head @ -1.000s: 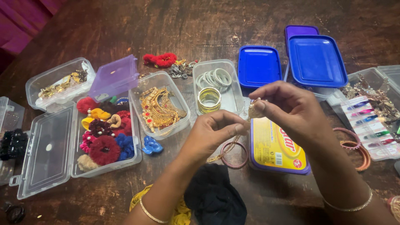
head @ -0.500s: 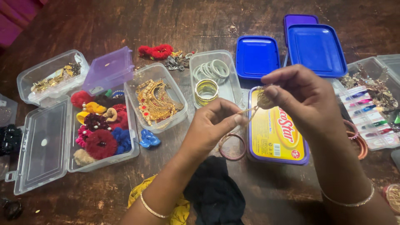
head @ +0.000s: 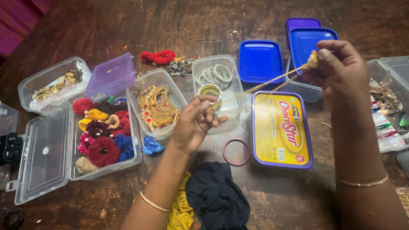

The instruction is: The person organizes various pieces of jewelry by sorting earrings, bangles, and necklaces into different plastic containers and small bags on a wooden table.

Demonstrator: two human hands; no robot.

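Your left hand [head: 197, 121] and right hand [head: 341, 64], now drawn apart, pinch a thin gold chain [head: 266, 84] taut above the yellow-lidded tub [head: 281, 130].

Domestic setting, probably a home craft or dressing corner. Evidence: worn dark wooden table [head: 128, 25]; clear plastic boxes [head: 47, 157] of fabric hair ties [head: 102, 149], gold jewellery [head: 155, 106], bangles [head: 215, 74]; reused food tubs [head: 281, 127]; loose cloth [head: 217, 198].

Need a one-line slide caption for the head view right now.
Right hand and left hand stretch a golden cord taut above open boxes of jewellery on a wooden table.
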